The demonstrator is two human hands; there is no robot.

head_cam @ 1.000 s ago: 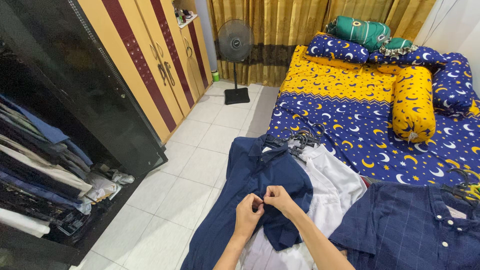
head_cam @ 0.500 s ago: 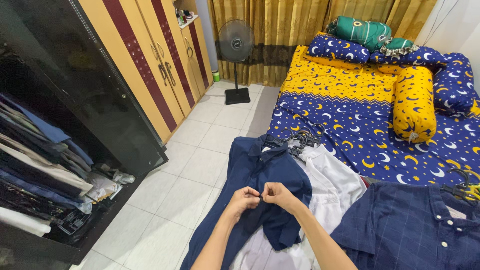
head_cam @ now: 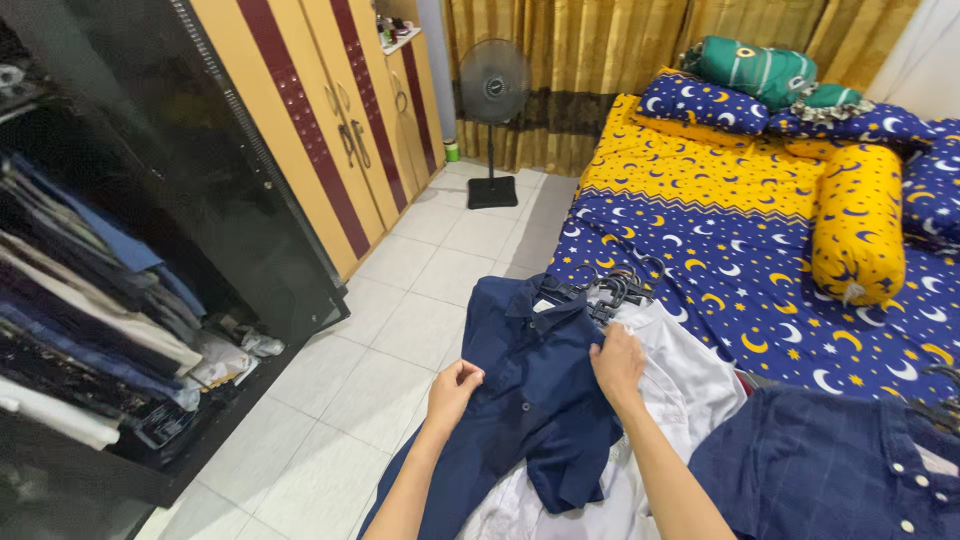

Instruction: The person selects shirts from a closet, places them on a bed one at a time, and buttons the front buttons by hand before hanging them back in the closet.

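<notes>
bedroom, white tile floor (head_cam: 420, 300), bed (head_cam: 760, 260) with moon-and-star sheet. blue shirt (head_cam: 530, 390) lies at bed edge, on top of white shirt (head_cam: 680, 380), black hangers (head_cam: 600, 290) at collars. a moment ago both hands pinched together at shirt middle. now hands moved apart. left hand (head_cam: 452, 390) grips left side of shirt, fingers curled shut. right hand (head_cam: 618, 362) rests on right shoulder part, fingers down, holding cloth. looks like button work done, shirt now being spread or lifted.

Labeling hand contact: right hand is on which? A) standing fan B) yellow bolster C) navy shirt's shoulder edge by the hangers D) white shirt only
C: the right hand grips the navy shirt at its edge beside the black hangers, over the white shirt.
</notes>
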